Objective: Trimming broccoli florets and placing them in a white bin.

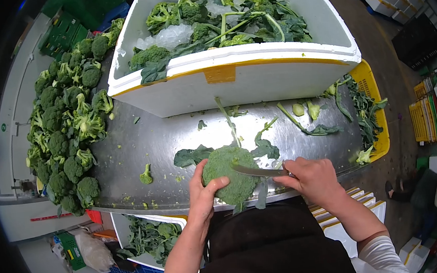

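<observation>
A large broccoli head [228,175] is held in my left hand [206,189], thumb across its crown, above the near edge of the steel table [144,143]. My right hand [311,177] grips a knife [261,171] by its handle; the curved blade lies over the crown, its tip near the middle. Leaves and stalks show around the head. Beyond it stands a white foam box [222,88] holding broccoli, leaves and crushed ice [171,37]. Many broccoli heads [59,142] are heaped at the table's left side. A small floret [146,174] lies left of my hands.
A yellow basket [382,132] of leaves stands at the table's right edge, near cut stem pieces [313,110]. Below the near edge, a foam box [123,228] holds leaves. Foam lids [374,216] stand at lower right. A person [425,191] is in the right background.
</observation>
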Tool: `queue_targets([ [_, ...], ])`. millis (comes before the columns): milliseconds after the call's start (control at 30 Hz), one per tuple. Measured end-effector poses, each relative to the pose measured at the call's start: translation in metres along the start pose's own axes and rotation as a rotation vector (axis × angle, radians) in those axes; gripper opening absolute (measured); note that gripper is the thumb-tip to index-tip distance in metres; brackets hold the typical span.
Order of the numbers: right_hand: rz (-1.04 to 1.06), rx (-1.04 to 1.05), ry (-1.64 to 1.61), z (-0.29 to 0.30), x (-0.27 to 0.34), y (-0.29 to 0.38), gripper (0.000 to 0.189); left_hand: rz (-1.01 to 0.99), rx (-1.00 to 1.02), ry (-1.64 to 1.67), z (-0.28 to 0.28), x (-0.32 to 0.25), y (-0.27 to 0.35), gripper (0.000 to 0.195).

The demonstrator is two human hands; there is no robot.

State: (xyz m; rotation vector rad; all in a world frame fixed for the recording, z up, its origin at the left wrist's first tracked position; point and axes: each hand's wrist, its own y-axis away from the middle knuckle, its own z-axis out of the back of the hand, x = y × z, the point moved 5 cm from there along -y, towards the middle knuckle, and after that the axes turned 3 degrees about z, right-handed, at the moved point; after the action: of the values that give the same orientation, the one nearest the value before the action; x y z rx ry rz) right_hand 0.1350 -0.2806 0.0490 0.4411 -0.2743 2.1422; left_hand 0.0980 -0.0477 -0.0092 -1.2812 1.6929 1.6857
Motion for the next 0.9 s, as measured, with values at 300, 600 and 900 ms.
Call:
queue_targets([
  [300,-0.032,-0.258,0.076,0.001,0.004,0.007,0.029,0.040,0.024,0.084,0.002,0.008,0.001,0.072],
  [600,-0.280,0.129,-0.553,-0.005,-0.010,0.013,0.024,0.007,0.092,0.162,0.004,0.012,0.003,0.084],
  [900,-0.212,0.322,-0.472,-0.005,0.000,0.017,0.035,-0.044,0.111,0.180,0.004,0.008,0.008,0.095],
])
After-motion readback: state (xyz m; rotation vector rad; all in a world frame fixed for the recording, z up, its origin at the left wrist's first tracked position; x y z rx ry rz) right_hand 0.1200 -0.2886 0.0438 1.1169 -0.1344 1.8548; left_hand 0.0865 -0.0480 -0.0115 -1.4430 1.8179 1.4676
